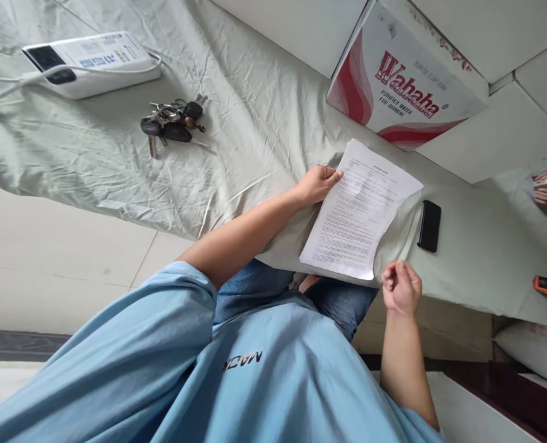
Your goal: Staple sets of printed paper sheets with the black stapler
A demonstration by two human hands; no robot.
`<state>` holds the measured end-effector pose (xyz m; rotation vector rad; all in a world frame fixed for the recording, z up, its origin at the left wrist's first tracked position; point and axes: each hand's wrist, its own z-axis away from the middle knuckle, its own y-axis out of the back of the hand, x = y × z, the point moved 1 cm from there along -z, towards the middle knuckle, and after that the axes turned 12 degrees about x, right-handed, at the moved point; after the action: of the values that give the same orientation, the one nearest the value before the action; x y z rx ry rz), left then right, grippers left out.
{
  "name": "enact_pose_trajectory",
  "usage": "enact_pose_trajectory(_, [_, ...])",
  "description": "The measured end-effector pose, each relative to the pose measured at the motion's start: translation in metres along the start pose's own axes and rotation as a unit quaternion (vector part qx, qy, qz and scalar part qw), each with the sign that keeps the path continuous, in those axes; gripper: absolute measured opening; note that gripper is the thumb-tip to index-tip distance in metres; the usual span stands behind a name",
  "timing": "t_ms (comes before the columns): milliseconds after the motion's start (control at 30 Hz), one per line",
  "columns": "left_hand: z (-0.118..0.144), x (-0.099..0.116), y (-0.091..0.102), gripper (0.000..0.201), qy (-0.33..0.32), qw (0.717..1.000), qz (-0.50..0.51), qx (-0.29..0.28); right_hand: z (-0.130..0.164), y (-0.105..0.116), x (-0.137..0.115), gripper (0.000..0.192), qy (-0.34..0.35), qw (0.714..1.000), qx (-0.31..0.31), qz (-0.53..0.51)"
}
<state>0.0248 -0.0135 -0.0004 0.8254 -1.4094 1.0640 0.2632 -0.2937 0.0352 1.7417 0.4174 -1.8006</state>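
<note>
At centre-right, white printed paper sheets [362, 212] are pinched by the left hand [318, 184]. The right hand [401, 288] is held curled, empty.

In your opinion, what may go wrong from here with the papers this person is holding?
1. The left hand has its grip on only one side of the papers, so loose sheets might fan out.
2. Their lower end lies close to the front edge of the green cloth; they could slip off.
3. The black phone lies beside them, so a wide sweep might knock it.
</note>
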Motion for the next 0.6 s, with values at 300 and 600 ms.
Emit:
enact_pose_trajectory(300, [0.024,0.021,-0.015,0.038,0.194,0.961,0.166,-0.103,0.125,0.002,0.050,0.070,-0.270,0.947,-0.176,0.000])
enact_pose_trajectory(600, [0.021,0.019,-0.015,0.038,0.203,0.918,0.308,-0.147,0.134,-0.022,0.071,0.062,-0.262,0.953,-0.111,-0.103])
